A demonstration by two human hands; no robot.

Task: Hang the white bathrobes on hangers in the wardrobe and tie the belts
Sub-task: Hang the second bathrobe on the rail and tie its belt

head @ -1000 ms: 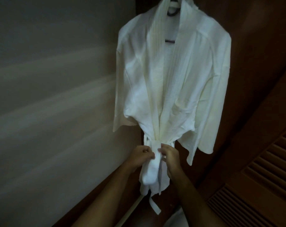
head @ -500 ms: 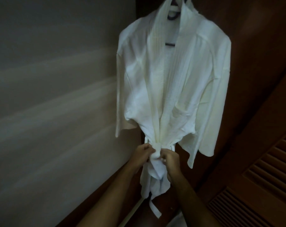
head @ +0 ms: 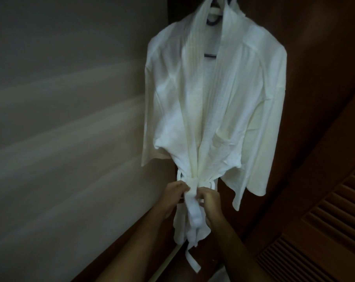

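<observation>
Head view: white bathrobe on hanger in wardrobe. Left hand & right hand pinch belt at waist, prob. cinching knot.

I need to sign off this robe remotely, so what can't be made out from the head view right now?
- Hanger: only a short bar shows at the neck; the bathrobe covers the rest, and the top edge cuts off its hook.
- Belt knot: the left hand and right hand grip it, hiding whether it is finished.
- Second bathrobe: none in frame.
- Louvred door: cut off at the right edge, dim.
</observation>
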